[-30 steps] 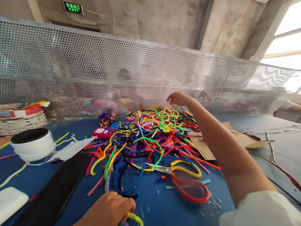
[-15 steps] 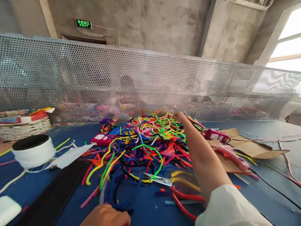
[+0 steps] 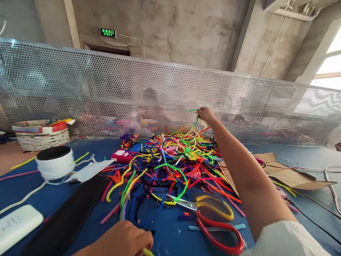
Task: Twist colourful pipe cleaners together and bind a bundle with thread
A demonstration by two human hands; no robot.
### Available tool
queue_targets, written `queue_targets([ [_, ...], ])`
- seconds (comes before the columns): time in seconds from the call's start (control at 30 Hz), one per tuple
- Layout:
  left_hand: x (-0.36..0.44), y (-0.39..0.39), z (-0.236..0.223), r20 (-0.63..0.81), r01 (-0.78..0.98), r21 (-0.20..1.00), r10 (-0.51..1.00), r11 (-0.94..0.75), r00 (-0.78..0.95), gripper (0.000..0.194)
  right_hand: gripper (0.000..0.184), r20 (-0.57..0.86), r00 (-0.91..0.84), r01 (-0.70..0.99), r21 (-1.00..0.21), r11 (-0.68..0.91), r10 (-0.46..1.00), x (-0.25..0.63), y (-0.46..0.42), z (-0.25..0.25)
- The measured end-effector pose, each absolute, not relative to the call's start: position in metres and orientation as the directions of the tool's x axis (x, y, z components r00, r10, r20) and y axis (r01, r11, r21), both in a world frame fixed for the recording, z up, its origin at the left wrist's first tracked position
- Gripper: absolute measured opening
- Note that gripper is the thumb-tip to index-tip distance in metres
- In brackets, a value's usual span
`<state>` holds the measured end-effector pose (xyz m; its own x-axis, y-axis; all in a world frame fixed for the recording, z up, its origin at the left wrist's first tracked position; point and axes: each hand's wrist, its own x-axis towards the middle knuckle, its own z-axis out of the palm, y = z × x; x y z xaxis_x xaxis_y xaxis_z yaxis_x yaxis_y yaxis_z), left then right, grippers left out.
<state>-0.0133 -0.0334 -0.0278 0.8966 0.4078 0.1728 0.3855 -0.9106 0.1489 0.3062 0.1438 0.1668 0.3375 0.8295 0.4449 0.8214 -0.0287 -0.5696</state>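
Observation:
Above the far side of a heap of coloured pipe cleaners point(image 3: 183, 149), my right hand point(image 3: 206, 115) is raised with its fingers pinched on a green pipe cleaner point(image 3: 196, 121). One end of it sticks out left; the rest hangs toward the heap. My left hand point(image 3: 125, 240) rests low at the table's near edge, fingers curled. A yellow pipe cleaner point(image 3: 147, 252) shows under its fingertips, and a small dark tip peeks out beside the knuckles. Between the hands lie scissors point(image 3: 190, 205) with one yellow and one red handle, blades over the heap's near edge.
A woven basket point(image 3: 39, 138) and a white-wrapped roll point(image 3: 54, 167) stand left, near a white power-bank-like block point(image 3: 20, 225) and a black strip point(image 3: 66, 213). Cardboard point(image 3: 295, 172) and cables lie right. A perforated metal screen point(image 3: 170, 96) runs behind the heap, with people blurred beyond.
My right hand has risen from the heap, lifting a green pipe cleaner. My left hand has shifted slightly right and a yellow piece now shows under it. The view has tilted a little.

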Motion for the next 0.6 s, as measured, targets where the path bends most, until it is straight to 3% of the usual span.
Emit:
queue_targets([
  [0.1,-0.011,-0.034,-0.005,0.15,0.362,0.299,0.418,-0.883,0.896,0.012,0.017,0.434,0.303,0.702,-0.704,0.11,0.849,0.299,0.131,0.167],
  [0.2,-0.005,-0.031,0.031,0.171,0.39,0.449,0.506,-0.804,0.845,0.017,0.02,0.41,0.23,0.57,-0.792,0.219,0.883,0.291,0.114,0.162],
  [0.33,0.009,-0.013,0.083,0.251,0.462,0.543,0.661,-0.701,0.707,0.026,0.023,0.381,0.128,0.425,-0.855,0.297,0.916,0.277,0.095,0.155],
  [0.47,0.028,0.026,0.123,0.419,0.358,0.607,0.668,-0.71,0.615,0.026,0.02,0.367,0.039,0.336,-0.881,0.334,0.929,0.261,0.083,0.151],
  [0.6,0.041,0.062,0.139,0.349,0.181,0.846,0.779,-0.501,0.521,0.017,0.011,0.352,-0.013,0.356,-0.873,0.333,0.936,0.254,0.076,0.151],
])
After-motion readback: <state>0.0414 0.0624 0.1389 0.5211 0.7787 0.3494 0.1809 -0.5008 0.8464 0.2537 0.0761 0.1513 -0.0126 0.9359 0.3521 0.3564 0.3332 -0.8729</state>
